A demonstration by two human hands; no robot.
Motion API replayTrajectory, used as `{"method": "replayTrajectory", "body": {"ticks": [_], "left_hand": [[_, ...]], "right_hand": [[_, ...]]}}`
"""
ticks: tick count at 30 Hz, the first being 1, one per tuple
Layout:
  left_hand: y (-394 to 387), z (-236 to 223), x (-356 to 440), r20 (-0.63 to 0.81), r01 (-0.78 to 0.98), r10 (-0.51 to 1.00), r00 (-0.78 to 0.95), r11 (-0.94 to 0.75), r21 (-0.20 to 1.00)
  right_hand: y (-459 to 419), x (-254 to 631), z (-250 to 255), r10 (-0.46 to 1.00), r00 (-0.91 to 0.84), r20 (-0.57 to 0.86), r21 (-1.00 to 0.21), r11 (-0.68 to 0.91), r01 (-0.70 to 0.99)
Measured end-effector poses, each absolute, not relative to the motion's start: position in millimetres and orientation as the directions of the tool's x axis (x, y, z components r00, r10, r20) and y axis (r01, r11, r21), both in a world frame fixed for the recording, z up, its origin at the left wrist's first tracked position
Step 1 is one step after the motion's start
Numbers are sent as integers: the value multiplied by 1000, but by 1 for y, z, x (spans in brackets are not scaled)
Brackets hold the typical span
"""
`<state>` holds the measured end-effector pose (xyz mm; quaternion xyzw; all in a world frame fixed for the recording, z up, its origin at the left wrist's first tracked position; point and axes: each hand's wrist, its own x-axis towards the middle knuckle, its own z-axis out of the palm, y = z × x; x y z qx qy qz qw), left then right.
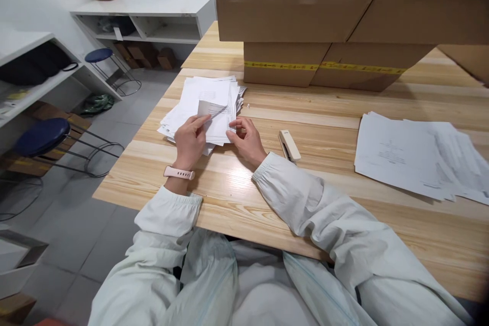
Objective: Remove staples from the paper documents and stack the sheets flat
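At nine o'clock, at the view's far edge, a round, dark-blue stool with thin metal legs (pixel 42 137) stands on the grey tiled floor (pixel 91 229); a second round blue stool (pixel 98 55) is at ten o'clock. A white, open-fronted shelf unit (pixel 160 6) stands at eleven o'clock.

Nearer the middle, at ten o'clock, an uneven stack of white printed paper sheets (pixel 191 92) lies on the pale, wood-grained counter (pixel 328 127). The left hand (pixel 190 141), with a pale pink strap (pixel 179 172) on its wrist, is at the near left part of the stack. Its index finger touches a raised, bent-over flap of paper (pixel 210 108); whether its grip is clamped on the flap, I cannot tell. The right hand (pixel 246 140) is at the stack's right edge, thumb and index fingertips close to each other at the paper; I cannot tell if they pinch it.

Just beside the right hand, at three o'clock, lies a cream-coloured stapler (pixel 290 145). At one o'clock, large brown cardboard boxes (pixel 298 5) are piled up, the lower ones crossed by yellow tape with dark, unreadable marks (pixel 282 65). Farther out at three o'clock lies a spread pile of white printed sheets (pixel 397 155), its print too small to read.
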<state>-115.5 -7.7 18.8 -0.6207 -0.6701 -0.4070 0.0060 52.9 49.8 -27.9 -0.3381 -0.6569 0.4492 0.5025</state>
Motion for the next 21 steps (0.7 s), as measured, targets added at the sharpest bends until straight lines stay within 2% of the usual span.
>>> {"method": "replayTrajectory", "body": {"ticks": [5,21], "left_hand": [[-15,16,-116,432,770,891,-138,-178,613],[-13,13,-116,459,723,861,-219,-173,669]], "right_hand": [[50,53,-27,890,-276,363,-929,370,-28],[50,53,-29,896,-270,351,-931,364,-5]]}}
